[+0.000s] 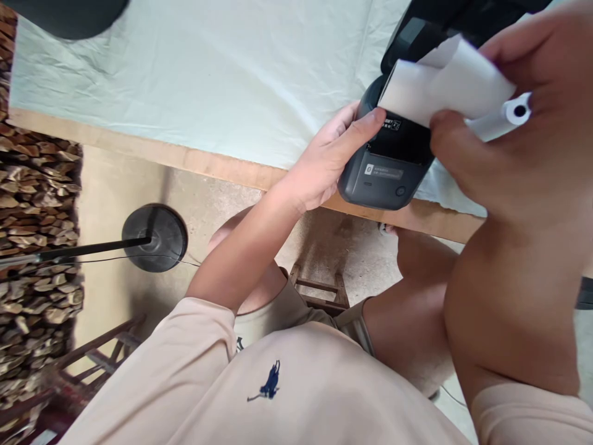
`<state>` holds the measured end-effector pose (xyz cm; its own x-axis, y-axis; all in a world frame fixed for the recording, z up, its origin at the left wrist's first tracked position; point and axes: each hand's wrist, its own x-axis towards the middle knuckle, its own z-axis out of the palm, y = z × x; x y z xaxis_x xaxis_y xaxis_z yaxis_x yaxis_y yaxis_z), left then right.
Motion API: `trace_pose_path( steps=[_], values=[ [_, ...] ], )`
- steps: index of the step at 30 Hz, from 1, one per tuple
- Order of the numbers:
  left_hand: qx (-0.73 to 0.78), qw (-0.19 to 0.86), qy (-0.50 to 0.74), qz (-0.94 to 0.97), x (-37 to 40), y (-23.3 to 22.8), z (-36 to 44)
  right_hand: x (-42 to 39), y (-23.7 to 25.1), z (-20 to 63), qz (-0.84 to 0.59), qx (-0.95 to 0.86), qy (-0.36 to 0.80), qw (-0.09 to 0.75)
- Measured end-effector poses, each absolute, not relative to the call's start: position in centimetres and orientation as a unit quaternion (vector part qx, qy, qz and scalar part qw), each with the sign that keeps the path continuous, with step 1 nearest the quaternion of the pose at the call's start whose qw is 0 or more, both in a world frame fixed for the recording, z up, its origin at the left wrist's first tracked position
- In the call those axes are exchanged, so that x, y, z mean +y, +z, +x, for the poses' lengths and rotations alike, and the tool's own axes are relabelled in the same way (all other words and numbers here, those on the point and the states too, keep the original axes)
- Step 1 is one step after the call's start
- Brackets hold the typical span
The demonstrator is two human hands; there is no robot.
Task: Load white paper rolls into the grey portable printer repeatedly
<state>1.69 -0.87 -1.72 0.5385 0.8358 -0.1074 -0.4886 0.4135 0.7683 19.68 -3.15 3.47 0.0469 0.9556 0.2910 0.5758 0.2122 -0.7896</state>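
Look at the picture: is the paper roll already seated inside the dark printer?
No, the paper roll is held above the printer in the left hand.

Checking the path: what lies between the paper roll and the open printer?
Only the loose paper end of the paper roll, draped over the printer opening. The left hand holds the printer's side.

One dark grey plastic label printer (393,157) sits at the near edge of the one table with a pale cloth cover (208,80). One small white paper roll (503,114) is there, with one loose white strip of paper (445,86) off it. Two bare hands show: one left hand (331,157), one right hand (514,142). One round black stand base (155,238) lies on the floor.
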Motion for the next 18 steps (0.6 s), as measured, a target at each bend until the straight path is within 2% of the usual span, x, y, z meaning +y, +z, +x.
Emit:
trace_pose_path(
  steps=[2,4,15,18],
  values=[
    [0.253,0.799,0.418,0.351,-0.9,-1.7,1.7,-2.8,3.3,19.6,-0.63,-0.699,0.12,0.317],
    [0.256,0.8,0.412,0.353,-0.9,-1.6,1.7,-2.7,3.4,19.8,-0.655,-0.706,0.078,0.256],
    [0.274,0.812,0.395,0.332,-1.3,-0.9,1.6,-3.5,4.8,20.3,-0.694,-0.696,0.089,0.159],
    [0.277,0.802,0.402,0.345,-1.4,-0.9,1.7,-3.3,4.3,20.3,-0.651,-0.737,0.071,0.166]
  ],
)
